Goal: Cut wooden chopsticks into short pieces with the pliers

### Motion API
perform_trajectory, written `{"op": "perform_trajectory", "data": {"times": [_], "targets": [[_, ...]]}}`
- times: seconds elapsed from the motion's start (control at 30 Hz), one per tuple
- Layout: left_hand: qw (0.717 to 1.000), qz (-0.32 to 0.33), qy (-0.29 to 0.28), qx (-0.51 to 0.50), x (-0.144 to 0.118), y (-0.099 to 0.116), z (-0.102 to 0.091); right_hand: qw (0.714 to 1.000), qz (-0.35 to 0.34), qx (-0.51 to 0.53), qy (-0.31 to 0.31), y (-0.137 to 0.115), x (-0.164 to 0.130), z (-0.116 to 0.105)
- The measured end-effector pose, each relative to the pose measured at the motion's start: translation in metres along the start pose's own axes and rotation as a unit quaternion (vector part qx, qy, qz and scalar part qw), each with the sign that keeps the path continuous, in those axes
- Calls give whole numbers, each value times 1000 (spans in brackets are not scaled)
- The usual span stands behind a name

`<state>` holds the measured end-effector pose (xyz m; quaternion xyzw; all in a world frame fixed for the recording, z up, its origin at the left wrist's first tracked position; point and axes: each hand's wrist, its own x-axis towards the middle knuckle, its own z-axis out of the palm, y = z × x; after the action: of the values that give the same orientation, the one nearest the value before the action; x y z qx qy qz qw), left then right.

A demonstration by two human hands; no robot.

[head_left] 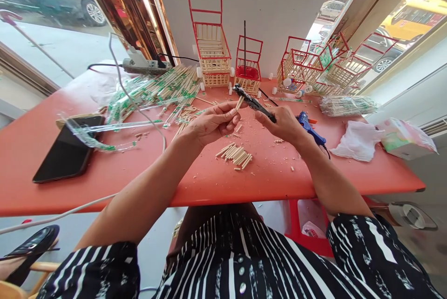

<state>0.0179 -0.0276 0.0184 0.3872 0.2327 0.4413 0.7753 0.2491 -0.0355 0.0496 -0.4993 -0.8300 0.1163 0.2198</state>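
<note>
Left hand (213,123) is closed, fingers (228,115) pinching a short wooden stick (239,102) that pokes out past the fingertips, up and toward the right hand. Right hand (282,123) is closed around the handle of black cutters (253,101); the cutter head sits just beside the stick's free end, can't tell if the blades touch it.

Below the fingers of both hands, on the red table (195,175): a small pile of cut stick pieces (236,154), with loose chips scattered around it. Just past the right-hand knuckles, outboard: a blue glue gun (309,127) lying on the table. Further right of that: a white cloth (356,139) and a tissue pack (405,137).

Left of the left-hand fingers: a heap of wrapped chopsticks (164,88), then a black phone (68,150) well apart toward the table edge. A white cable (139,108) runs across between them.

Beyond the fingertips, at the wall: stick-built carts with red frames (211,47), several in a row.
</note>
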Motion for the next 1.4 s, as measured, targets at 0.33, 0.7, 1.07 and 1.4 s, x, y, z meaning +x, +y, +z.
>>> {"op": "perform_trajectory", "data": {"times": [0.33, 0.7, 1.07, 1.4], "targets": [[1000, 3, -8, -5, -1, 1, 2, 997, -8, 45, -65, -2, 2, -2], [1000, 3, 15, -13, -1, -1, 6, 999, -6, -6, -37, 0, 3, 1], [1000, 8, 7, -28, 1, -2, 4, 1000, -24, -9, -16, 3, 3, 2], [1000, 6, 15, -21, 0, 1, 5, 999, -20, -13, -23, 3, 4, 3]]}}
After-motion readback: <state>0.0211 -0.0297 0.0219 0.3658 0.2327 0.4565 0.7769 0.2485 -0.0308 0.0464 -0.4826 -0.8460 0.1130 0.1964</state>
